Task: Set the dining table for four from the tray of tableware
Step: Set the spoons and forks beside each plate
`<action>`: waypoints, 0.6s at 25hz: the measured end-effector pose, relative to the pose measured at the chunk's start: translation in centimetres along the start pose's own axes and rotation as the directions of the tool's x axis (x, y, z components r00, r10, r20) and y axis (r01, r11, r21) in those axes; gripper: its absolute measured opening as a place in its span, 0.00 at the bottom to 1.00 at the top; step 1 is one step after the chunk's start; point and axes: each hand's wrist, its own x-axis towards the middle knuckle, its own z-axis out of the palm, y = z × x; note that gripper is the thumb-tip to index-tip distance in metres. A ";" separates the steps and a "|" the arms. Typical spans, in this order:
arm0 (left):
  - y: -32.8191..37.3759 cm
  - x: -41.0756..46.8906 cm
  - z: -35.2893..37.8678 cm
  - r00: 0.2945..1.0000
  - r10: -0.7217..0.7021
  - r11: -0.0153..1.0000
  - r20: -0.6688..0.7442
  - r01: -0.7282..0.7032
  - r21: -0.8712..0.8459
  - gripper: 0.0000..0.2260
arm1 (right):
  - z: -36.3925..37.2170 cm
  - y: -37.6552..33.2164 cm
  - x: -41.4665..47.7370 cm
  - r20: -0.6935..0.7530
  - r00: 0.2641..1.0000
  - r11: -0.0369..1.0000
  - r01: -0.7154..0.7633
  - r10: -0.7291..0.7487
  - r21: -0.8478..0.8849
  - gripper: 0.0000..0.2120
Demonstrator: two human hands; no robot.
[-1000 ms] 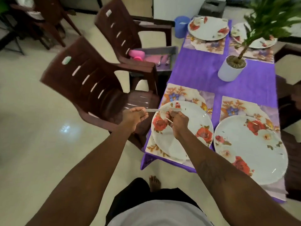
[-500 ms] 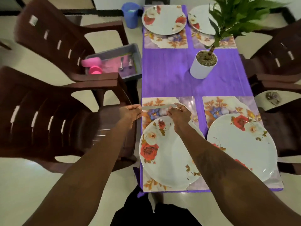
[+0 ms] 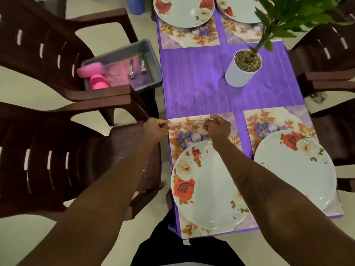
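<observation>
My left hand (image 3: 155,129) and my right hand (image 3: 217,127) each pinch one end of a thin pale piece of cutlery (image 3: 189,120). It lies crosswise over the far edge of the near left floral placemat (image 3: 182,135). Just below it on that mat sits a white rose-patterned plate (image 3: 203,189). A matching plate (image 3: 295,169) sits on the near right mat. Two more plates (image 3: 182,10) (image 3: 238,10) lie on mats at the far end. The grey tray (image 3: 151,60) rests on a chair to the left and holds two metal utensils (image 3: 131,69) and pink cups (image 3: 98,77).
A purple cloth (image 3: 196,81) covers the table. A white pot with a green plant (image 3: 242,73) stands at its middle right. Dark brown plastic chairs (image 3: 48,160) (image 3: 326,54) line both sides. A blue bin (image 3: 135,4) stands on the floor at the far left corner.
Both hands carried the piece of cutlery from above the near left plate to the far edge of its placemat. My view swung round to face along the table.
</observation>
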 end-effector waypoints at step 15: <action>1.7 -0.2 0.9 0.982 -0.135 0.991 -0.129 0.136 -0.003 0.12 | 0.8 1.2 1.8 -0.116 0.945 0.884 0.238 -0.307 -0.403 0.07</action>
